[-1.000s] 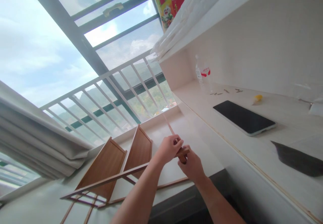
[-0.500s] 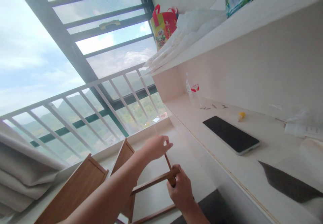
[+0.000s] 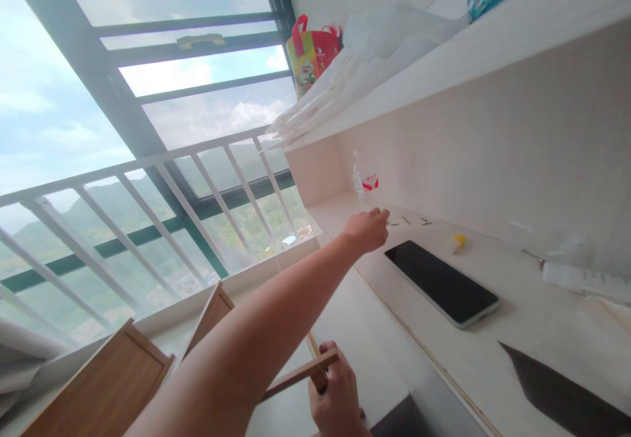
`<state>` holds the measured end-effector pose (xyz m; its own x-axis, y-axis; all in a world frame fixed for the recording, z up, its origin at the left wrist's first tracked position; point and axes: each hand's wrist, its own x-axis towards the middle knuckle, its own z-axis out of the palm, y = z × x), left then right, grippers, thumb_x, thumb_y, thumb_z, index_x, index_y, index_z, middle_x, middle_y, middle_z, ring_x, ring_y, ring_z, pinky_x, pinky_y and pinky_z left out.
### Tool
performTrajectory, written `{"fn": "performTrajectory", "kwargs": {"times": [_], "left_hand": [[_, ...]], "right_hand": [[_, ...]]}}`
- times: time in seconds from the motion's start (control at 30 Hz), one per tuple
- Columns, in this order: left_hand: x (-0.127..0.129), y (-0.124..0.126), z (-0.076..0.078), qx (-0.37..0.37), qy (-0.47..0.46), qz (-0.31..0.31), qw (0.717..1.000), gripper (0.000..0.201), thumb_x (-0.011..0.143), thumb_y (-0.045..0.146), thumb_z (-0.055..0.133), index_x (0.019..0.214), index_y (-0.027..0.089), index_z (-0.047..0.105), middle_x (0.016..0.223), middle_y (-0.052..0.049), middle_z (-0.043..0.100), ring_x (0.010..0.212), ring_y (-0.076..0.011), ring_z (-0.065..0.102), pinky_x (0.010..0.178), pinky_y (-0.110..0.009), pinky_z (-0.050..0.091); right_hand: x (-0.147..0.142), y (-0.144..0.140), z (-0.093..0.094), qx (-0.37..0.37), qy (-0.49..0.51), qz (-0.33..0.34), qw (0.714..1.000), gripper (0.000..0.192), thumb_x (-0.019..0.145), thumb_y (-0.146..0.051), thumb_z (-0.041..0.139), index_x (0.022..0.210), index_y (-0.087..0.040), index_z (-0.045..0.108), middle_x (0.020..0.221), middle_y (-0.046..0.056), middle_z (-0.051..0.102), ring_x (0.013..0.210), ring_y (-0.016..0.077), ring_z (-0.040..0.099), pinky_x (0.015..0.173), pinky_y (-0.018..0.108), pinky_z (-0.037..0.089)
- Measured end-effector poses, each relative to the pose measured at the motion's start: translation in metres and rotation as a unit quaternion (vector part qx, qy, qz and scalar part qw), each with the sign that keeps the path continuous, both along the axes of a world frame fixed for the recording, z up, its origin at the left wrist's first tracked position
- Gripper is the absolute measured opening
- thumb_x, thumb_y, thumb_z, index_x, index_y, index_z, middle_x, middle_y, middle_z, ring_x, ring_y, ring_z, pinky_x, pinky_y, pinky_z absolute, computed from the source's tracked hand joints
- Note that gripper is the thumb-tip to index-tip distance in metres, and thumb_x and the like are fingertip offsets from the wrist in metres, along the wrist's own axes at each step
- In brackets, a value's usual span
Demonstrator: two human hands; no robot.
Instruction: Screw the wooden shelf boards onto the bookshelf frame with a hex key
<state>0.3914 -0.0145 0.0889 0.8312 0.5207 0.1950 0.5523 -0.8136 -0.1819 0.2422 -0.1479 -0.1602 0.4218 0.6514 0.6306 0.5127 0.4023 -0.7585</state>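
Two hands split the work: the left hand (image 3: 367,230), fingers loosely curled around nothing, stretches over the pale surface (image 3: 493,345) toward small screws (image 3: 411,221) scattered beside a bottle (image 3: 363,184), while the right hand (image 3: 335,397) grips the wooden frame (image 3: 296,376) low down. Fetching a fastener appears underway; pinching one calls for care.

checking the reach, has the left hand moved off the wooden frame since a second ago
Yes. The left hand has left the wooden frame and gone up and forward to the shelf, near the small screws beyond the phone.
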Motion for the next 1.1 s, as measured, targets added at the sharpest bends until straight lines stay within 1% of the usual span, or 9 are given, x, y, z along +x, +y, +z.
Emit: {"fn": "performTrajectory", "kwargs": {"times": [0.1,0.2,0.4,0.63,0.77,0.83,0.9,1.0,1.1], "left_hand": [[0.017,0.008,-0.008,-0.01,0.023,-0.008,1.0,0.037,0.093,0.019,0.04,0.127,0.019,0.055,0.12,-0.015,0.066,0.106,-0.029,0.067,0.085,-0.041,0.053],[0.03,0.016,-0.015,-0.013,0.041,-0.005,0.999,0.037,0.094,0.019,0.04,0.126,0.019,0.058,0.118,-0.016,0.068,0.106,-0.0308,0.068,0.085,-0.043,0.054],[0.053,0.03,-0.017,-0.011,0.046,0.015,0.999,0.034,0.096,0.019,0.042,0.11,0.014,0.071,0.115,-0.021,0.071,0.106,-0.0321,0.07,0.085,-0.044,0.056],[0.055,0.029,-0.021,-0.003,0.017,-0.01,1.0,0.035,0.095,0.013,0.041,0.111,0.015,0.072,0.115,-0.019,0.07,0.108,-0.0289,0.069,0.088,-0.04,0.055],[0.047,0.027,-0.015,0.014,-0.008,-0.018,1.0,0.034,0.096,0.014,0.04,0.113,0.014,0.069,0.117,-0.017,0.065,0.106,-0.0284,0.068,0.087,-0.041,0.054],[0.042,0.022,-0.007,0.025,-0.025,-0.018,0.999,0.032,0.097,0.018,0.04,0.116,0.015,0.066,0.121,-0.016,0.061,0.108,-0.028,0.066,0.086,-0.04,0.053],[0.031,0.013,0.001,0.027,-0.046,-0.021,0.998,0.029,0.096,0.02,0.043,0.116,0.016,0.064,0.122,-0.015,0.059,0.109,-0.0268,0.064,0.084,-0.037,0.052],[0.0,-0.014,0.011,-0.003,-0.098,-0.04,0.994,0.022,0.094,0.02,0.046,0.105,0.016,0.064,0.11,-0.012,0.064,0.094,-0.0225,0.065,0.075,-0.032,0.048],[-0.051,-0.054,0.015,-0.041,-0.147,-0.056,0.987,0.016,0.09,0.018,0.048,0.092,0.018,0.064,0.094,-0.008,0.068,0.082,-0.0189,0.062,0.07,-0.029,0.043]], "right_hand": [[-0.002,0.002,-0.002,0.007,0.009,0.008,1.0,0.041,0.071,-0.011,0.054,0.11,-0.023,0.052,0.091,0.008,0.067,0.08,0.0272,0.07,0.065,0.034,0.057],[-0.005,0.006,-0.004,0.002,0.028,0.027,0.999,0.037,0.07,-0.01,0.053,0.105,-0.023,0.053,0.084,0.006,0.065,0.075,0.0257,0.069,0.066,0.034,0.056],[-0.005,0.013,-0.007,0.022,0.042,0.031,0.998,0.028,0.073,-0.012,0.054,0.098,-0.024,0.057,0.076,0.005,0.063,0.069,0.0245,0.067,0.061,0.032,0.055],[0.0,0.011,-0.011,-0.009,0.007,0.042,0.999,0.017,0.073,-0.017,0.057,0.088,-0.026,0.057,0.069,0.002,0.059,0.063,0.0224,0.063,0.055,0.03,0.052],[-0.001,0.01,-0.01,0.024,0.009,0.024,0.999,0.022,0.074,-0.016,0.054,0.094,-0.024,0.056,0.077,0.005,0.064,0.067,0.0239,0.067,0.06,0.032,0.055],[0.0,0.007,-0.007,0.018,0.014,0.019,1.0,0.03,0.074,-0.014,0.052,0.103,-0.023,0.055,0.082,0.007,0.066,0.074,0.0255,0.069,0.067,0.034,0.056],[0.002,0.003,-0.002,-0.001,0.011,0.028,1.0,0.03,0.075,-0.013,0.052,0.104,-0.022,0.055,0.082,0.006,0.066,0.074,0.0254,0.069,0.068,0.034,0.056],[0.007,-0.002,0.003,-0.027,0.002,0.043,0.999,0.026,0.078,-0.014,0.052,0.103,-0.021,0.054,0.081,0.006,0.066,0.072,0.0246,0.068,0.068,0.034,0.055],[0.01,-0.004,0.004,-0.035,-0.004,0.042,0.998,0.024,0.081,-0.016,0.05,0.104,-0.02,0.054,0.083,0.008,0.067,0.076,0.0253,0.068,0.07,0.035,0.055]]}}
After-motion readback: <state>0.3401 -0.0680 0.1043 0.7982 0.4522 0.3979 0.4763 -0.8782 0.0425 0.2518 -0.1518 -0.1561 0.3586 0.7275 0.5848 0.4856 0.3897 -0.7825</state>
